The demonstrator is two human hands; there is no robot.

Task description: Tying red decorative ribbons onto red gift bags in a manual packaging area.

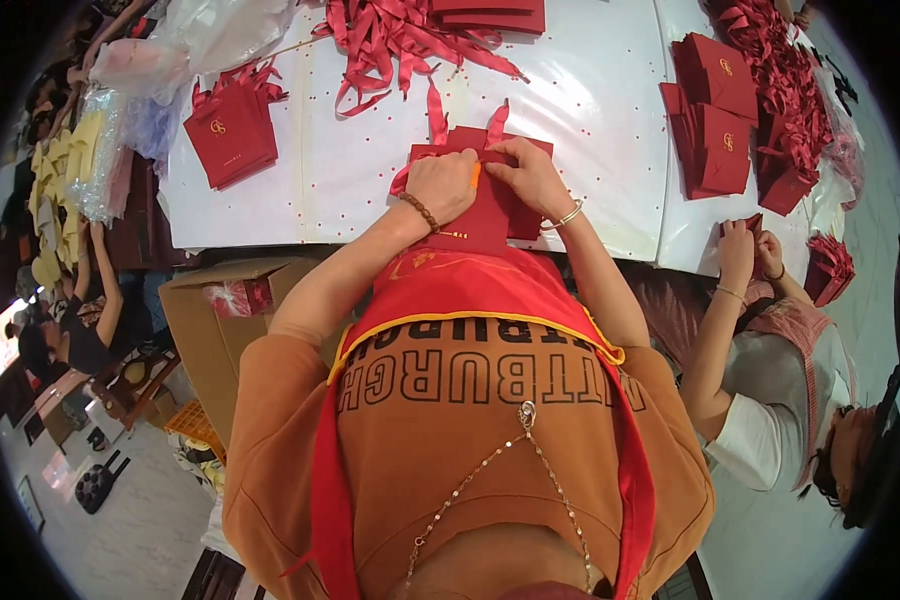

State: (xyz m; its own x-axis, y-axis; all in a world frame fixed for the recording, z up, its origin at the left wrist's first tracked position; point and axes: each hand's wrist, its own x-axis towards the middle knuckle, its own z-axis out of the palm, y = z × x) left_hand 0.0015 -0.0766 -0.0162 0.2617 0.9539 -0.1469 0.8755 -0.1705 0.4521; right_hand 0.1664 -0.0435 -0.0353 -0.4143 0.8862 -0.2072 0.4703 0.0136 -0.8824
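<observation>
- Head view, near edge of a white table (610,150): a flat red bag (475,228) with gold print, under both hands and just beyond a red apron (470,285) trimmed in yellow.
- Left hand (444,186) curled nearly closed over the bag's upper left part, a small orange piece (476,175) at the thumb side; exact hold hidden — impossible to tell.
- Right hand (528,178) bent inward, thumb and forefinger close together at the bag's upper edge; too fine to tell whether gripping paper or only touching.
- Just beyond the fingers, two red ribbons (437,112) rising from the red paper.
- Farther up the table, a tangled ribbon pile (390,45); to the left, a fanned stack of bags (232,140) with handles attached.
- To the right, larger bag stacks (715,115); nearer, a co-worker's hands (750,248) around a small dark red item.
- Below the table's left edge, an open cardboard box (198,325).
</observation>
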